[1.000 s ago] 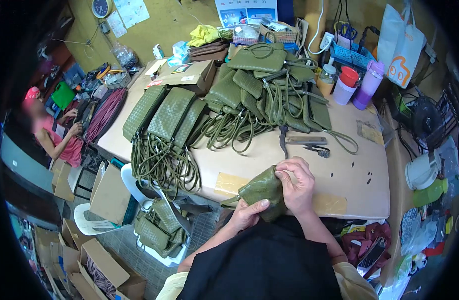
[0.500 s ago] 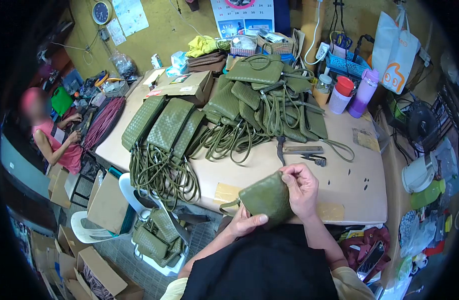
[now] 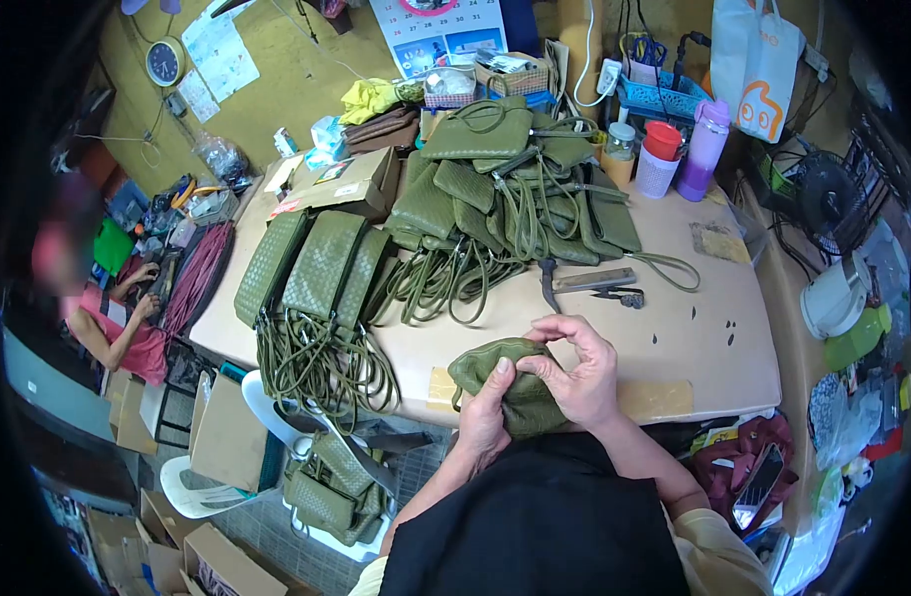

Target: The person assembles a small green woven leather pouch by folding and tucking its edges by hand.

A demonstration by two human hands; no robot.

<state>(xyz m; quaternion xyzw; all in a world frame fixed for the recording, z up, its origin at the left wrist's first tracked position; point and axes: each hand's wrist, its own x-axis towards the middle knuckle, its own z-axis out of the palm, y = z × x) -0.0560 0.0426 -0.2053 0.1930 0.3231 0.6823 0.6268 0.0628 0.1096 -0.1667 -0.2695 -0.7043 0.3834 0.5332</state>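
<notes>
Close to my body, over the table's front edge, I hold a small olive-green pouch [image 3: 525,397] that is bunched and bent. My left hand [image 3: 487,415] grips its left side, thumb on top. From the right, my right hand [image 3: 577,375] pinches the pouch's upper edge between thumb and fingers. Beyond my hands lie a hammer [image 3: 549,286] and a flat bar-like tool [image 3: 594,279], with small dark pieces [image 3: 620,297] beside them. A heap of green woven pouches [image 3: 505,189] with cord straps fills the middle of the table. Neat stacks of pouches [image 3: 321,263] stand at the left.
The padded table [image 3: 718,338] has a cardboard box [image 3: 351,189] at the back. A purple bottle [image 3: 704,149] and a red-lidded cup [image 3: 659,154] stand at the back right. More pouches lie on a white chair [image 3: 262,397] at lower left. Another person [image 3: 118,328] sits at far left.
The pouch has gone from spread out to bunched up between my hands. My hands have come closer together, the right one lower on the pouch. The camera view has tilted slightly.
</notes>
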